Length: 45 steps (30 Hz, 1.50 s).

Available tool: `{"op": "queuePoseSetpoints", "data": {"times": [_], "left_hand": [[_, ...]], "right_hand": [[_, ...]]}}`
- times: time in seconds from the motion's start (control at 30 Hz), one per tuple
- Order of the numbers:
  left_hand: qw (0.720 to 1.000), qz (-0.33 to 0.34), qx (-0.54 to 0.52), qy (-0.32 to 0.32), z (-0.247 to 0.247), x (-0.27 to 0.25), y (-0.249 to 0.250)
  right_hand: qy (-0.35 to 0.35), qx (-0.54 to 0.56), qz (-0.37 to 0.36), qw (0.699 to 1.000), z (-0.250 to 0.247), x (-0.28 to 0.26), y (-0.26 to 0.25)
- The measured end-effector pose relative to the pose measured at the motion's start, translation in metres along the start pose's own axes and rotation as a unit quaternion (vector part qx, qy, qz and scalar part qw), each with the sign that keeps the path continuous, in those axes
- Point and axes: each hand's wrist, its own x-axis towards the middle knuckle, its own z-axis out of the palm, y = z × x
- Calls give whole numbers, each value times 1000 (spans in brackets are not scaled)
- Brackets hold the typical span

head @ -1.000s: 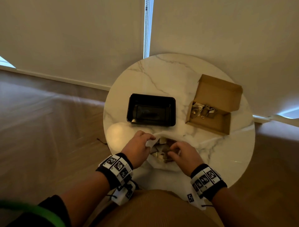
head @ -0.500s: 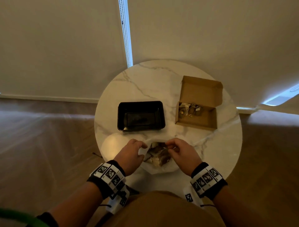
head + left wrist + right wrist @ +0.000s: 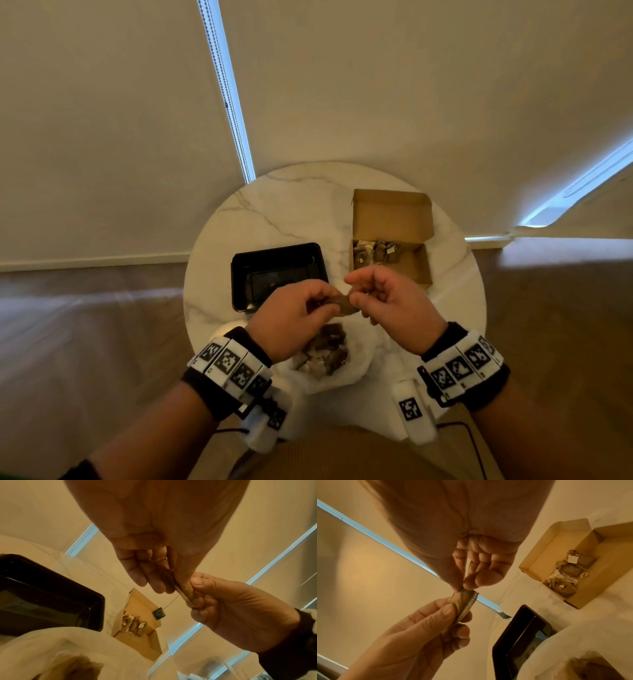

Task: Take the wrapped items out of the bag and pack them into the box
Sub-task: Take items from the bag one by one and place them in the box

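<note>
Both hands are raised over the white bag [image 3: 359,363] and share one brown wrapped item [image 3: 339,303]. My left hand [image 3: 329,301] pinches its near end and my right hand [image 3: 352,291] pinches the other end. The right wrist view shows the wrapped item [image 3: 465,601] edge-on between thumb and fingers of both hands. A thin string with a small dark tag [image 3: 158,613] hangs from it. More wrapped items [image 3: 325,353] lie in the open bag. The open cardboard box [image 3: 390,212] stands at the table's far right with several wrapped items [image 3: 375,251] along its left side.
A black plastic tray [image 3: 239,274] sits left of the box on the round marble table [image 3: 281,209]. The wall is close behind the table and floor lies on both sides. My lap is at the near edge.
Both hands have come up out of the bag's mouth, and a wrapped item is now held between them above the bag. The camera has tilted upward.
</note>
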Motion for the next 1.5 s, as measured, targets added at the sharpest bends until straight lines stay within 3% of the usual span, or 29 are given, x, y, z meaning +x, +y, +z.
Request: {"op": "queuePoseSetpoints", "data": {"times": [0.33,0.4,0.53,0.77,0.9,1.1,1.33,1.4,1.5], "left_hand": [[989,-36,-134,55,-11,11,14],[972,-62,-211,85,-11,11,16],[910,-144,-370,117,-17,9,17],[942,-94,-312,83,-12,12,18],[938,-89,-321,93,-10,15,17],[887,-134,-420,137,-20,22,19],[822,-143,-522,174,-31,30,25],[825,-142,-521,164,-29,31,28],[870,-129,-456,136,-28,31,30]], "right_hand": [[-5,49,25,998,7,4,-10],[2,86,38,996,10,5,-10],[12,183,70,981,11,8,-11],[10,194,68,979,13,13,-10],[-4,188,56,981,16,16,-7],[-25,174,47,983,19,12,5],[-51,133,28,989,23,12,3],[-63,108,28,992,25,13,4],[-52,88,45,994,25,19,6]]}}
